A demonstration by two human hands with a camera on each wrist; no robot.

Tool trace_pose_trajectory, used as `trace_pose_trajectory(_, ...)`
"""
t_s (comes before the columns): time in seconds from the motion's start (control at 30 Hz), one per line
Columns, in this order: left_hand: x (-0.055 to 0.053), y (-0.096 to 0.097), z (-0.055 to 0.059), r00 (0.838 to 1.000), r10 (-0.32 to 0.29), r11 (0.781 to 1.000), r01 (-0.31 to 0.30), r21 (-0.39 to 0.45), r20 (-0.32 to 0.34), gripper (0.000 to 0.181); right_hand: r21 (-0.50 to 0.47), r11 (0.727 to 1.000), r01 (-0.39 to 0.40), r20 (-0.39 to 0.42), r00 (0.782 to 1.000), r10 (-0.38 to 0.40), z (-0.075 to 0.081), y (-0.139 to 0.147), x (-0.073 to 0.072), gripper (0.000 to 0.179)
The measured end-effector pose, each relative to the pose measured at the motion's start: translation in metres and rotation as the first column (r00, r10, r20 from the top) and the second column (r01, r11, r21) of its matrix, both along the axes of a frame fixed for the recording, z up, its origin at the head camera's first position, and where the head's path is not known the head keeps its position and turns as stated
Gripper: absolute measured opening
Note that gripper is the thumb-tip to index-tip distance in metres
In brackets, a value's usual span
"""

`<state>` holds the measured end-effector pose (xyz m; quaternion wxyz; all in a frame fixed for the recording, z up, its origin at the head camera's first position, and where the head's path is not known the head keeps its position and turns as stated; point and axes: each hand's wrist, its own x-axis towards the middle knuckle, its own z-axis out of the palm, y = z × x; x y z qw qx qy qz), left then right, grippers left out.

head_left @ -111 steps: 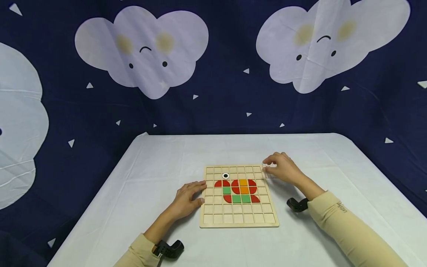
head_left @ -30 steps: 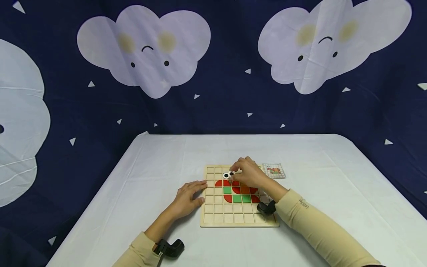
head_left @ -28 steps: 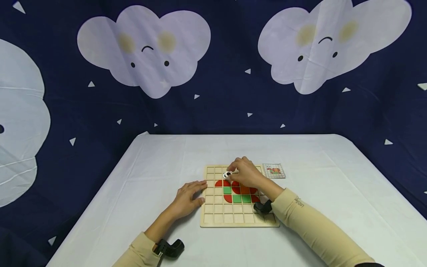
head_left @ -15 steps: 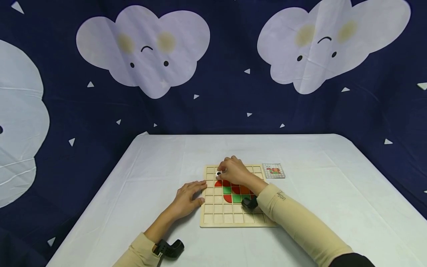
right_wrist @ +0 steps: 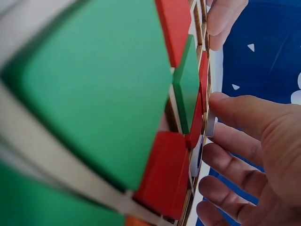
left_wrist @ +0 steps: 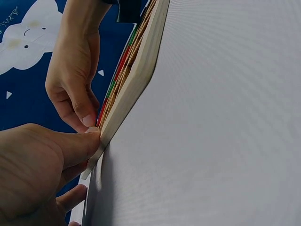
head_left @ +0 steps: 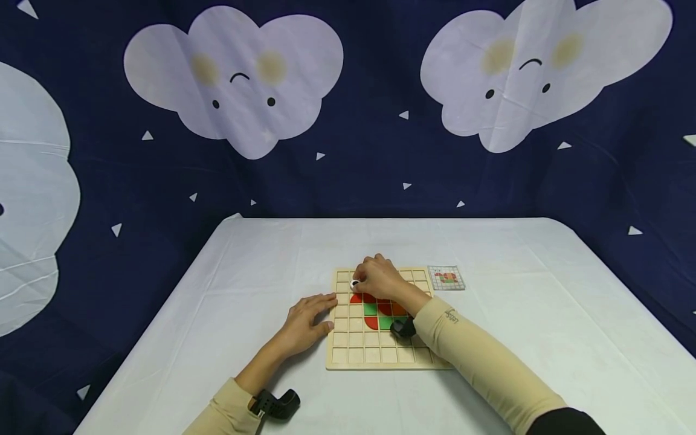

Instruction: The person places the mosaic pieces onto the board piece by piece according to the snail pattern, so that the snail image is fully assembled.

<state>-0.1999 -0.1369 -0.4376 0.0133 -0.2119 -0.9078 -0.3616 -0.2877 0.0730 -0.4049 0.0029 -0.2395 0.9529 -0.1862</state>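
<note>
A square wooden grid board (head_left: 348,356) lies on the white table, with red, green and orange tiles in some cells. My right hand (head_left: 379,279) is over its upper left part. Thumb and finger pinch a white round eye piece (head_left: 355,283) with a black centre; the right wrist view shows this disc (right_wrist: 210,123) edge-on at the board. Another eye piece (right_wrist: 197,155) lies on the board there, hidden by the hand in the head view. My left hand (head_left: 301,326) rests at the board's left edge, fingers extended, the thumb (left_wrist: 80,146) touching the rim.
A small pattern card (head_left: 447,278) with a gridded picture lies beside the board's upper right corner. White cloth covers the table (head_left: 261,272). Behind it hangs a dark blue curtain (head_left: 375,181) with clouds. Each wrist wears a black camera (head_left: 280,405).
My right hand has come from the pattern card to the board, then carried the eye piece leftward past the other one to the second column. My left hand has stayed put.
</note>
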Motion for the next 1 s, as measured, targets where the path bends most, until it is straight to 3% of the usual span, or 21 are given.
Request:
trace_pose_trajectory(0.23, 0.000, 0.001, 0.000, 1.000, 0.002, 1.000, -0.002, 0.008, 0.001, 0.045, 0.014, 1.000, -0.010, -0.026, 1.000, 0.010, 0.000, 0.002, 0.000, 0.020)
trace_pose_trajectory(0.43, 0.001, 0.002, 0.000, 1.000, 0.003, 1.000, -0.003, 0.010, 0.004, 0.045, -0.033, 0.999, -0.001, -0.017, 1.000, 0.000, 0.005, 0.014, 0.006, 0.024)
trace_pose_trajectory(0.73, 0.000, 0.001, -0.001, 1.000, 0.000, 1.000, -0.001, -0.019, -0.026, 0.045, -0.169, 0.985, 0.016, -0.003, 1.000, -0.017, 0.017, 0.057, 0.025, 0.029)
trace_pose_trajectory(0.9, 0.002, -0.001, -0.001, 0.999, 0.003, 1.000, -0.004, -0.016, -0.046, 0.045, -0.192, 0.979, 0.067, -0.029, 0.997, -0.074, 0.016, 0.085, 0.036, 0.028)
trace_pose_trajectory(1.0, 0.003, -0.001, -0.001, 0.999, 0.041, 0.999, -0.040, 0.008, -0.036, 0.047, -0.199, 0.974, 0.105, -0.045, 0.992, -0.116, 0.012, 0.100, 0.043, 0.028)
